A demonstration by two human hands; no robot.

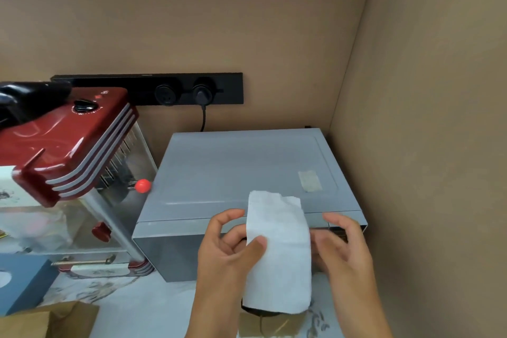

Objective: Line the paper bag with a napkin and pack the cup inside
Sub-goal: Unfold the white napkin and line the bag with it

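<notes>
A: What is nearest, in front of the microwave [247,173]?
B: A brown paper bag [271,324] on the tabletop [153,307]. Just above it, a white napkin [277,255] wraps something dark.
A: And the grips?
B: The left hand [227,250] closes on the napkin, thumb pressed on its face. The right hand [340,250] is curled behind it; if it grips, I cannot tell.
A: Left of the microwave?
B: A red popcorn machine [74,145]. Behind the microwave, a black socket strip [148,88].

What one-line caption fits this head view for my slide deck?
Both hands, left hand and right hand, hold a white napkin before a grey microwave.
</notes>
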